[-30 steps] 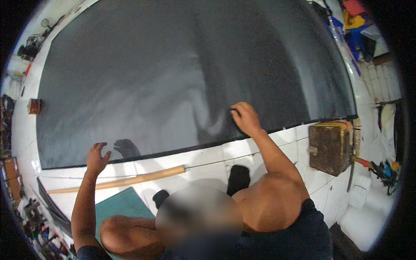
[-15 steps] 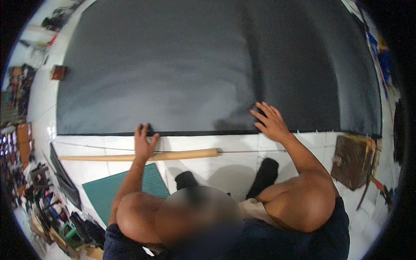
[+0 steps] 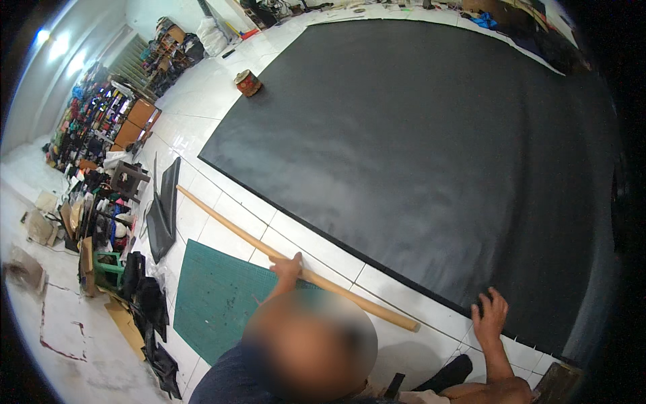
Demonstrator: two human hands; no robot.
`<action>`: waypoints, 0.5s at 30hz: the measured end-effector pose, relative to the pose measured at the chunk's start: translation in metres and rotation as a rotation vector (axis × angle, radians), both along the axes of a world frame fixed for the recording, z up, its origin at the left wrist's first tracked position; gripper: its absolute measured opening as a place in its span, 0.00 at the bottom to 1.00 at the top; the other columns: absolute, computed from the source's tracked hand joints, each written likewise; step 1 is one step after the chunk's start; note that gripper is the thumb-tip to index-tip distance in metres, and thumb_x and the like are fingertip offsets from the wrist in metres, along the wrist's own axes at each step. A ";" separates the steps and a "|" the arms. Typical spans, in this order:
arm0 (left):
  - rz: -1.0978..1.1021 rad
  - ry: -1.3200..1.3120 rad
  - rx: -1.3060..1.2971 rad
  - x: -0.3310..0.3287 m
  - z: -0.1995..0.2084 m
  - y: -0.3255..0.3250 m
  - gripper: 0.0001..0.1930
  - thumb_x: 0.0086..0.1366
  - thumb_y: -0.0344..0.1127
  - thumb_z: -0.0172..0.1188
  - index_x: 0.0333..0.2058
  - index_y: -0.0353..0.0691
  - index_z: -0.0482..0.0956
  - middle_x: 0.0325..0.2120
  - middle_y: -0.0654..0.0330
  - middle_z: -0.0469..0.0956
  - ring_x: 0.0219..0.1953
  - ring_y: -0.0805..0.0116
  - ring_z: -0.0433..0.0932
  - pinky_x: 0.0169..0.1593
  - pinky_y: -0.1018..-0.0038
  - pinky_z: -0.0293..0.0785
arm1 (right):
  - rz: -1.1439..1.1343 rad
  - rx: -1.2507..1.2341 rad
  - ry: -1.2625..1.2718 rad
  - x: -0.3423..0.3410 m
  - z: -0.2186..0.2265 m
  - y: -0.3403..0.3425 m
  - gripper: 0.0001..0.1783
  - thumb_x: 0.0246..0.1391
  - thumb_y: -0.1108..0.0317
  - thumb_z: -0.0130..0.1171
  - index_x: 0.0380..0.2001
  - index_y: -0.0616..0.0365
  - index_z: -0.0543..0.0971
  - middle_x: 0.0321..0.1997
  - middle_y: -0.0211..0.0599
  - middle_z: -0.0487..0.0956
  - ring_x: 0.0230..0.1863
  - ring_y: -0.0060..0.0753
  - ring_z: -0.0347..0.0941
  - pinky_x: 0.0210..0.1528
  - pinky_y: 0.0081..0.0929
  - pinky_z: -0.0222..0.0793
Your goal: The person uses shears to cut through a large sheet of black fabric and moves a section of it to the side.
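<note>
A large black sheet (image 3: 404, 155) lies spread over the white tiled floor ahead of me. Along its near edge runs a long tan pole (image 3: 356, 299), slanting from far left to near right, apart from the sheet. My left hand (image 3: 287, 268) is closed over the pole near its middle. At the sheet's near right edge, my right hand (image 3: 491, 313) rests with its fingers apart and fingertips on the black surface. A green cutting mat (image 3: 208, 299) lies on the floor, left of and below the pole.
A rusty tin (image 3: 248, 83) stands on the sheet's far left edge. Folded dark pieces (image 3: 163, 222) lie left of the pole. Further left are a green stool (image 3: 109, 269), black cloth (image 3: 145, 296) and crowded piles of goods. A brown block (image 3: 557, 384) sits at lower right.
My left hand has left the sheet's edge and come back onto the pole. My right hand stays at the sheet's edge. The view has swung to the left.
</note>
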State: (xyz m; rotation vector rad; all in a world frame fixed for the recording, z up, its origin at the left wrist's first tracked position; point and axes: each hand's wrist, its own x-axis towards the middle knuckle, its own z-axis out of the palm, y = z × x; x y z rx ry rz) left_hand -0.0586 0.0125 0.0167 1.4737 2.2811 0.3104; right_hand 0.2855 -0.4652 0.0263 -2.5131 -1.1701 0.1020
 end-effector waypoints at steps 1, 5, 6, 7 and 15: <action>0.049 -0.115 -0.051 -0.001 -0.005 -0.002 0.47 0.53 0.45 0.67 0.62 0.26 0.50 0.49 0.36 0.70 0.52 0.43 0.72 0.56 0.59 0.69 | 0.085 0.021 0.056 -0.003 0.008 0.005 0.24 0.47 0.62 0.65 0.48 0.57 0.76 0.59 0.50 0.68 0.60 0.52 0.63 0.62 0.52 0.53; -0.069 -0.432 0.347 0.019 -0.015 -0.015 0.45 0.55 0.43 0.66 0.62 0.25 0.49 0.47 0.38 0.72 0.46 0.46 0.76 0.55 0.60 0.70 | 0.479 0.089 0.179 -0.034 0.054 0.041 0.33 0.42 0.56 0.69 0.53 0.55 0.73 0.57 0.51 0.69 0.57 0.53 0.65 0.60 0.53 0.55; -0.080 -0.528 0.428 0.031 -0.015 -0.021 0.45 0.56 0.43 0.66 0.62 0.25 0.49 0.47 0.39 0.72 0.46 0.47 0.76 0.55 0.60 0.71 | 0.509 0.077 0.106 -0.043 0.070 0.055 0.34 0.43 0.55 0.68 0.54 0.55 0.73 0.56 0.51 0.69 0.57 0.53 0.65 0.60 0.53 0.55; -0.091 -0.624 0.502 0.046 -0.015 -0.029 0.45 0.56 0.43 0.66 0.62 0.25 0.49 0.46 0.40 0.72 0.45 0.48 0.76 0.54 0.60 0.71 | 0.536 0.058 0.036 -0.050 0.084 0.067 0.35 0.44 0.54 0.68 0.55 0.55 0.72 0.56 0.50 0.69 0.57 0.52 0.65 0.59 0.53 0.56; -0.360 -1.202 -0.146 0.171 0.060 -0.089 0.22 0.67 0.39 0.56 0.51 0.37 0.56 0.34 0.56 0.73 0.25 0.68 0.77 0.23 0.74 0.76 | 0.318 -0.208 0.015 -0.009 0.073 0.091 0.33 0.55 0.51 0.57 0.63 0.47 0.66 0.39 0.43 0.73 0.42 0.44 0.72 0.44 0.45 0.71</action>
